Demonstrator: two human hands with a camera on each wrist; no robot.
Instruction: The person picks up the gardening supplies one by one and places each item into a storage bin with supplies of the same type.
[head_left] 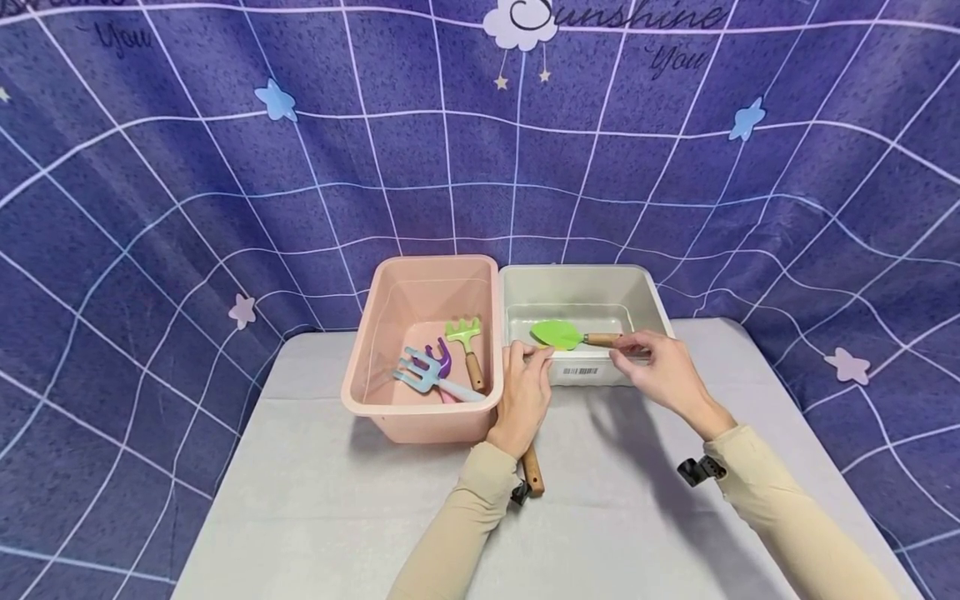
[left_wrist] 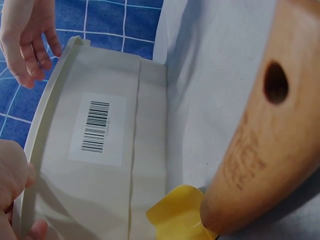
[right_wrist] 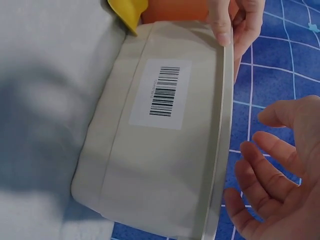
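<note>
- The green trowel (head_left: 558, 334) lies in the grey bin (head_left: 652, 292), a little right of centre in the head view, its blade to the left and its wooden handle pointing right.
- The right hand (head_left: 660, 367) is at the bin's near rim, right at the handle's end; the head view does not settle whether the fingertips touch the handle. In the right wrist view this hand (right_wrist: 275, 170) fills the lower right with fingers spread and loose, holding nothing.
- The left hand (head_left: 523, 392) rests on the bin's near left corner, fingers over the rim. In the right wrist view its fingertips (right_wrist: 222, 25) press the rim at the top of the frame.
- The bin's front wall carries a white barcode label (head_left: 579, 371), plain in both wrist views (left_wrist: 97, 127).
- A second tool with a wooden handle (head_left: 532, 475) lies on the table (head_left: 300, 500) under the left wrist; the left wrist view shows its yellow blade (left_wrist: 175, 215) against the foot of the bin.
- Touching the grey bin's left side stands a pink bin (head_left: 375, 333), holding a green rake (head_left: 467, 342), a blue fork (head_left: 420, 371) and a purple tool (head_left: 442, 354).
- Behind hangs a blue cloth (head_left: 150, 208) with white grid lines and stars.
</note>
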